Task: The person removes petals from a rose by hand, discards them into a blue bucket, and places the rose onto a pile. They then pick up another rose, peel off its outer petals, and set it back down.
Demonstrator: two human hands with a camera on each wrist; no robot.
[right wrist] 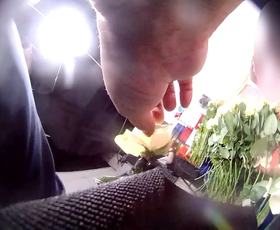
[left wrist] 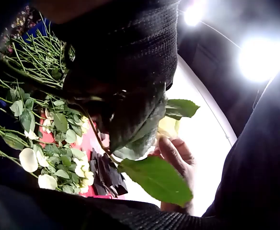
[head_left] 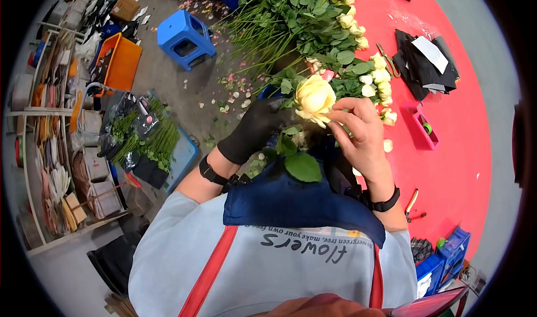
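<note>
A pale yellow rose (head_left: 315, 97) stands bloom up in front of the chest. My left hand (head_left: 258, 125), in a black glove, grips it below the bloom; the glove hides most of the stem. Bare thumb and fingers of my right hand (head_left: 358, 132) pinch an outer petal at the bloom's near right edge. The right wrist view shows the thumb tip against the rose (right wrist: 149, 143). In the left wrist view, green leaves (left wrist: 156, 179) hang beside the glove, and the right hand (left wrist: 178, 160) reaches the bloom from beyond.
Many cut yellow roses (head_left: 347, 23) lie along the red table (head_left: 447, 177), stems pointing left. A pink holder (head_left: 419, 125), pliers (head_left: 412, 201), scissors (head_left: 388, 59) and black wrapping (head_left: 417, 65) are on the table. A blue stool (head_left: 185, 40) stands on the petal-strewn floor.
</note>
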